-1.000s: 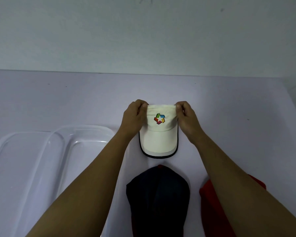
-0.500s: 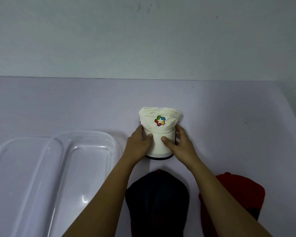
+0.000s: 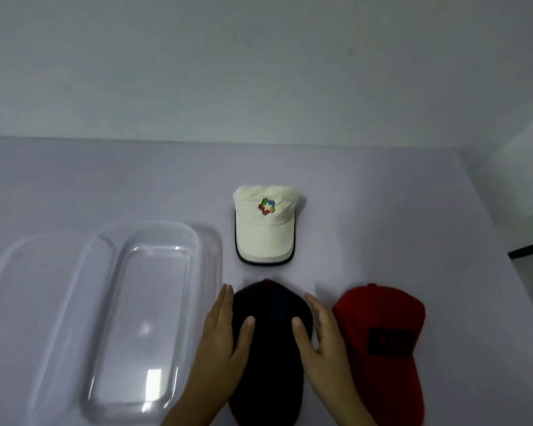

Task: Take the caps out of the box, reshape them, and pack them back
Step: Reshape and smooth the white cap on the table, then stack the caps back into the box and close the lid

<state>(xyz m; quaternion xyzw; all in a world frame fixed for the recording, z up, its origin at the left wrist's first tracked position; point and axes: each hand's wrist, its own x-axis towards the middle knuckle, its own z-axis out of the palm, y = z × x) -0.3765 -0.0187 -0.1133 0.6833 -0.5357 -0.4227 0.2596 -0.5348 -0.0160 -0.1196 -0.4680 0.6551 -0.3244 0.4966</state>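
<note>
Navy cap (image 3: 271, 358) sits between left hand (image 3: 220, 339) and right hand (image 3: 323, 342). Both hands are straight-fingered, gripping nothing, thumbs resting on its crown.

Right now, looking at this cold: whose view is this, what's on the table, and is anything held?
There is no machine here. A person works with bare hands, and the single picture comes from a camera on their head, looking forward and down.

On the table lie three caps: a white cap farthest away, a dark cap nearest, and a red cap to its right. A clear box sits on the left with nothing in it, and what looks like its lid lies beside it.

Nothing is lifted. The left hand and right hand flank the dark cap with straight fingers, thumbs resting on its top.
</note>
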